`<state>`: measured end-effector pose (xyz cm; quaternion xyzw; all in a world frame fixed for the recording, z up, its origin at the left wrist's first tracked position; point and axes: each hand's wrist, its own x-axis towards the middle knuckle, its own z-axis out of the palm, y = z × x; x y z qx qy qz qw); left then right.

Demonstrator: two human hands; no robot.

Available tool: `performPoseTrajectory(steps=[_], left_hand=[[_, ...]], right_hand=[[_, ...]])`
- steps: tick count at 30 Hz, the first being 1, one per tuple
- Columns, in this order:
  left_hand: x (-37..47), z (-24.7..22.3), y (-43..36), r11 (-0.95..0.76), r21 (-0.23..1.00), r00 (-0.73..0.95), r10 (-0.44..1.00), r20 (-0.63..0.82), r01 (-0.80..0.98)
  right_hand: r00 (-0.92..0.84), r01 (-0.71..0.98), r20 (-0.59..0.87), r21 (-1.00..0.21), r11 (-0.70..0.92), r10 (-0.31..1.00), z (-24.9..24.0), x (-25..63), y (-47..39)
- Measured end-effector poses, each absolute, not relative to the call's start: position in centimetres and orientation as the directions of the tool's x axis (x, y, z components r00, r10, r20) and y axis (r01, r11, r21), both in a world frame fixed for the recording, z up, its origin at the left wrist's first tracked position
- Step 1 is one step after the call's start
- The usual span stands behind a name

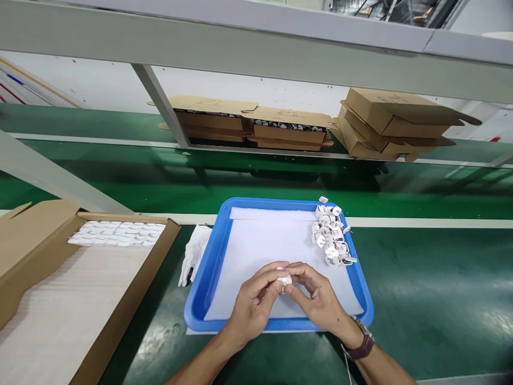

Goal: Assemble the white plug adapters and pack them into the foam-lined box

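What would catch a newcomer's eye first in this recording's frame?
Most likely the bright blue tray at the lower centre, standing out on the green table. Over its near part, the left hand and right hand hold a small white piece between them. Next, perhaps, the cluster of white parts along the tray's right side.

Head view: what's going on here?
A person's left hand and right hand hold a small white part over the paper-lined blue tray. White pieces cluster along the tray's right side. At left, an open cardboard box shows white rows at its far end.
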<state>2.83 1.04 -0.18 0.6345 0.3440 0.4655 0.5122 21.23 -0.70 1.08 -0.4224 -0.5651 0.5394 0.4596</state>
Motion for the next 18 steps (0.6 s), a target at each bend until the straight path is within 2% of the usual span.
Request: performPoseTrajectory(steps=[4,11,15,18], left_hand=[[3.0,0.0,1.2,-0.163,0.986,0.362,0.917,0.167,-0.044],[2.5,0.0,1.8,0.135,0.989,0.413,0.905,-0.099,-0.059],[2.3,-0.7,1.9,0.174,0.971,0.485,0.872,-0.074,-0.165],[2.5,-1.2,2.0,0.130,0.973,0.439,0.898,-0.033,-0.192]], right_hand=[[-0.209,0.023,0.013,-1.000,0.018,0.978,0.6,21.3,-0.7],[-0.192,-0.037,-0.076,-0.996,-0.085,0.978,0.1,21.7,-0.1],[-0.184,-0.022,-0.092,-0.995,-0.098,0.979,0.4,22.1,-0.1],[-0.172,0.007,-0.099,-0.995,-0.099,0.980,0.1,22.1,-0.2]])
